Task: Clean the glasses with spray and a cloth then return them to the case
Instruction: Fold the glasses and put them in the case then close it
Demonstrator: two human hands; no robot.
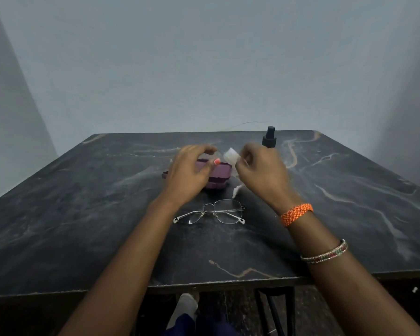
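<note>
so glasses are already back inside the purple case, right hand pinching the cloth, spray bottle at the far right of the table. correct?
Not quite. The head view shows the glasses lying unfolded on the table, nearer the person than the purple case, not inside it. The rest holds: the right hand pinches the cloth, and the spray bottle stands at the far right.

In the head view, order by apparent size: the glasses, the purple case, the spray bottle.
1. Glasses, widest, but nearer the camera.
2. Purple case, partly hidden by the left hand.
3. Spray bottle, mostly hidden, so unsure.
</note>
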